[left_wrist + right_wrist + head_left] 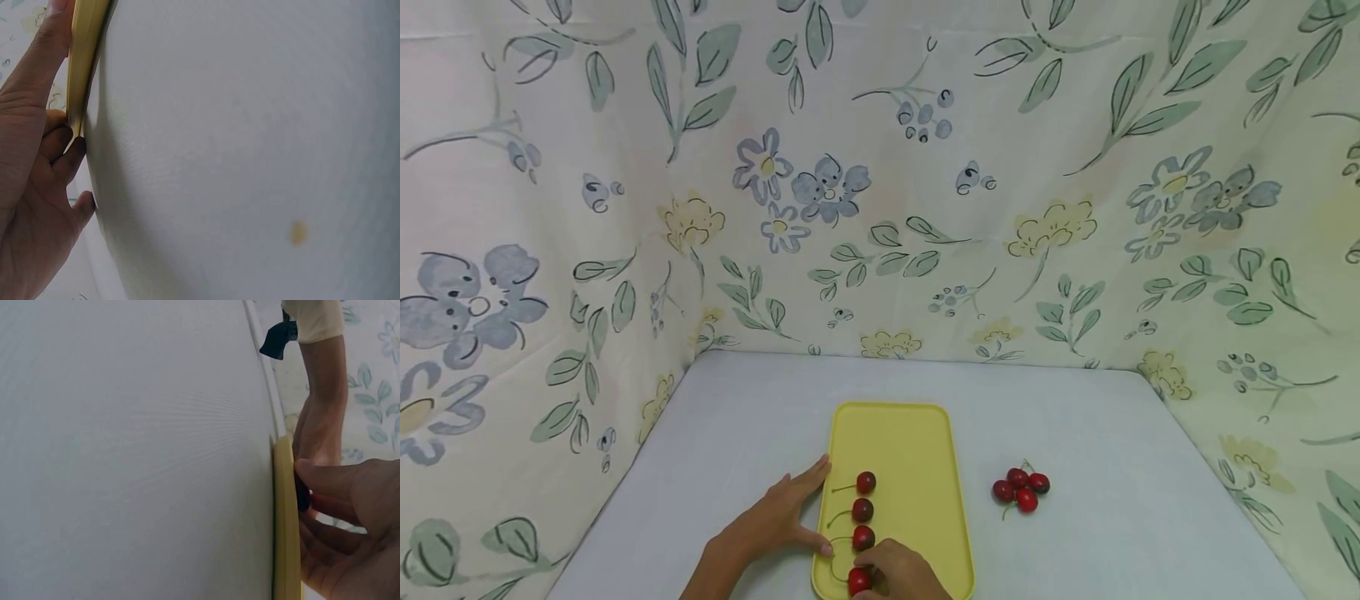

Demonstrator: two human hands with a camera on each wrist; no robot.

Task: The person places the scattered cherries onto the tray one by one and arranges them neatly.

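A yellow tray (898,437) lies lengthwise on the white table. Down its left side runs a column of red cherries, the far one (866,482) followed by others (862,510) toward the front, stems pointing left. My right hand (904,571) pinches the nearest cherry (860,581) between thumb and fingers, low over the tray; the right wrist view shows this cherry (302,495) dark between the fingertips. Along the tray's left rim, my left hand (781,515) is spread, thumb and fingertips touching the edge. In the left wrist view its fingers (69,156) reach the tray's side (87,50).
Right of the tray, several cherries (1026,500) sit in a cluster on the table (1075,417). Floral cloth (880,183) hangs behind and at both sides of the table. A small yellowish spot (299,232) shows on the tabletop in the left wrist view.
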